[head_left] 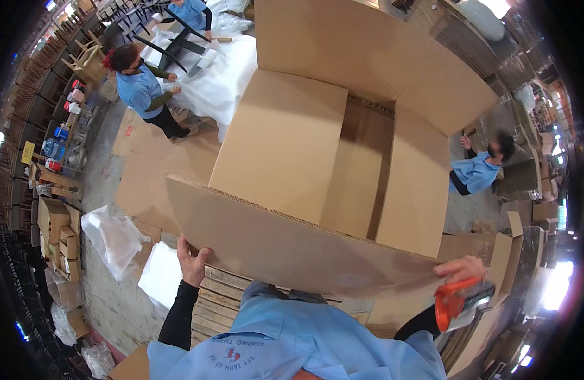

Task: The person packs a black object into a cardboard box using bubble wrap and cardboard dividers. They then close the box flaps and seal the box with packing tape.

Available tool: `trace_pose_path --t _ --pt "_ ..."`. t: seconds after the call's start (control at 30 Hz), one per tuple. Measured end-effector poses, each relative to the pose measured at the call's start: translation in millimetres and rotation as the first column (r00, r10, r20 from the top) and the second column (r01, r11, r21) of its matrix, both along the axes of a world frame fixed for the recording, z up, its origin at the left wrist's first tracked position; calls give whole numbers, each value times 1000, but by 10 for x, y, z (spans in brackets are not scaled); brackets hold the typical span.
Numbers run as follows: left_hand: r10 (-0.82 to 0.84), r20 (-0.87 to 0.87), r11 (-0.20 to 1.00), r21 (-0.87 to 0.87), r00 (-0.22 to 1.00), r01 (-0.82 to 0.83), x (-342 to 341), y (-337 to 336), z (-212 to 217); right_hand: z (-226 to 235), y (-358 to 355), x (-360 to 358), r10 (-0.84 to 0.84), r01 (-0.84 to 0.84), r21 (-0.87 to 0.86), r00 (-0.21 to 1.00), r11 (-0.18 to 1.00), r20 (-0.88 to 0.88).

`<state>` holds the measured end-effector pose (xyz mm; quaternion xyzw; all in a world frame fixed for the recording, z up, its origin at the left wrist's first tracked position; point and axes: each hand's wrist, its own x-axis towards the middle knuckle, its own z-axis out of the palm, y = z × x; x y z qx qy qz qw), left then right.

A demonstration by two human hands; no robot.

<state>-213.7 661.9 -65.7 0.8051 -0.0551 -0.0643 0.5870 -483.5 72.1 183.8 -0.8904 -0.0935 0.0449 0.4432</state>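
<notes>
Hands on carton flap — R w/ tape gun.

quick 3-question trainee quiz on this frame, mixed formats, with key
1. True or false: the left hand grips the near flap of the large open brown corrugated cardboard box.
2. What does the right hand hold? A) orange handheld tape dispenser B) scissors C) marker pen
3. Fill in: under the box, in front of the person, lies a pallet of ____ slats.

Key
1. True: its fingers wrap over the flap's left end.
2. A: the hand holds the dispenser at the flap's right end.
3. Wooden.
</notes>
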Motion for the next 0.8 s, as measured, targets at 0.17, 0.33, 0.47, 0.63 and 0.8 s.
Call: trace_pose_path --t 0.17,0.33,0.47,0.63,0.8 --pt "107 209 878 438 972 -191 167 -254 -115 -1360 -155 923 42 455 875 883 168 -467" --pt "-49 252 734 665 966 -136 336 -507 -163 -2322 240 1573 -483 520 523 848 675 -219" --pt "-172 286 535 830 943 -154 502 -656 -324 -1947 878 1527 -487 491 -24 868 871 98" --pt "-254 348 503 844 903 -183 965 -1019 -368 -1925 1589 1331 -250 269 -626 961 732 121" --pt "-231 358 533 825 905 -190 1309 -1311 -329 -1492 1377 1327 -314 276 -221 936 935 -161"
